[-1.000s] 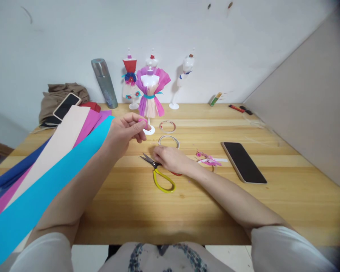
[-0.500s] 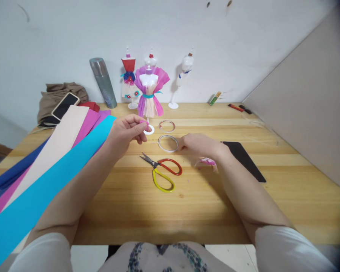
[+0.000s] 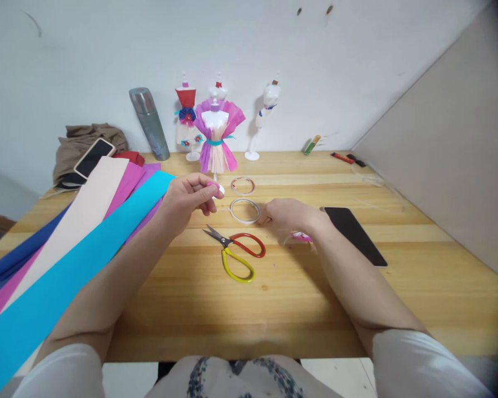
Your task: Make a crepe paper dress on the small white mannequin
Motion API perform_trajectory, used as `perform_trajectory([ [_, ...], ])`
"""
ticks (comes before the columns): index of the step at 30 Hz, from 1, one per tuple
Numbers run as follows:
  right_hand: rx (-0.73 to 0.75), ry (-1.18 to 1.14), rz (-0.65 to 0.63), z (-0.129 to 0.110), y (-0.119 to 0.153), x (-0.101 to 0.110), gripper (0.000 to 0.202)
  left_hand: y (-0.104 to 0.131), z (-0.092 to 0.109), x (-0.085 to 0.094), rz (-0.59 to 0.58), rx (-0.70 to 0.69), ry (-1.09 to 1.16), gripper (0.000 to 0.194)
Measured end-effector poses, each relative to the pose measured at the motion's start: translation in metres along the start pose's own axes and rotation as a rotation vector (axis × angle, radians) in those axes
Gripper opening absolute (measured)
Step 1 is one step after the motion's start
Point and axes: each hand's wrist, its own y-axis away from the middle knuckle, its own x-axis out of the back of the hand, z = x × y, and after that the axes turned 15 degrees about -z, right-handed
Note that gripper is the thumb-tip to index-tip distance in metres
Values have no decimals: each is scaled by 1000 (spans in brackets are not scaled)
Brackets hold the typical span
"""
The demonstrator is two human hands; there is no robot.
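My left hand pinches a small magenta scrap of paper between thumb and fingertips, in front of the white base of a mini dress form dressed in purple and cream. My right hand is closed at the right edge of a white tape roll lying flat. Its fingertips are mostly hidden, so I cannot tell whether they grip the roll. Scissors with one red and one yellow handle lie partly open between my forearms. Pink and white scraps lie beside my right wrist.
Long crepe paper strips, the top one blue, lie by my left forearm. Behind stand a flask and more dress forms. A second tape roll, a black tablet-like slab, a phone and a glue stick lie around.
My left hand has shifted slightly right with the magenta scrap and now covers more of the dress form's base. My right hand stays beside the tape roll. The view has tilted a little.
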Motion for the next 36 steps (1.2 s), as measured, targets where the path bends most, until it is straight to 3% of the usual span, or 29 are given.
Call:
perform_trajectory([
  [1, -6, 50, -242, -3, -1, 3, 29, 0, 0, -1, 3, 3, 8, 29],
  [2, -34, 97, -346, -7, -2, 6, 27, 0, 1, -2, 7, 5, 15, 30],
  [3, -62, 136, -442, -9, -2, 11, 25, 0, 1, -2, 10, 7, 19, 30],
  [5, -126, 178, -490, -13, -3, 20, 30, 0, 3, -4, 7, 15, 14, 31],
  [9, -70, 84, -299, -23, -3, 34, 32, 0, 2, -5, -7, 37, 1, 33],
  [14, 240, -515, 1, -52, 1, 34, 4, -1, -5, -10, -53, 55, -11, 32],
  [18, 346, -845, 128, -74, 6, 22, 21, -1, -12, -17, -110, 83, -3, 30],
  [30, 397, -552, 196, -80, 7, 12, 13, -1, -21, -16, -193, 300, 120, 39],
  [36, 386, -544, 212, -79, 5, 11, 9, -1, -24, -14, -244, 270, 174, 50],
])
